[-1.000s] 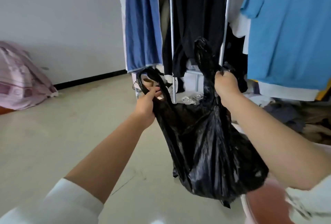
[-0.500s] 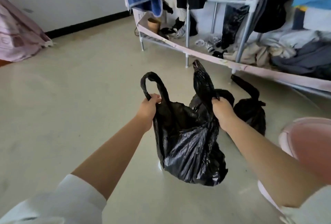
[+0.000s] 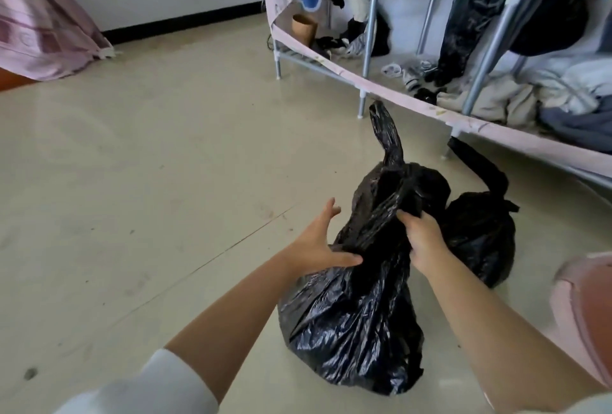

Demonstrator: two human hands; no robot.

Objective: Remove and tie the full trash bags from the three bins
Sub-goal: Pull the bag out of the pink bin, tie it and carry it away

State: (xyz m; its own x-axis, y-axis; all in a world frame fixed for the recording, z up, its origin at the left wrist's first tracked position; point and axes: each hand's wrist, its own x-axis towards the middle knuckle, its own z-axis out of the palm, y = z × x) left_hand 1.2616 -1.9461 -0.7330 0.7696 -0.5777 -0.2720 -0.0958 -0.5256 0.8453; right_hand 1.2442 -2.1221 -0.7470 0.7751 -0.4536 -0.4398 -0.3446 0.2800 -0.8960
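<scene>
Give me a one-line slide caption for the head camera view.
Right hand grips the black trash bag's neck on the floor, left hand open against it, a tied bag behind.

- Left arm reaches in from seven o'clock, forearm bare, white sleeve at the elbow.
- Left hand spread, fingers straight, thumb laid on the bag.
- Right arm comes from five o'clock, forearm bare.
- Right hand curled, pinching gathered plastic at the bag's neck.
</scene>
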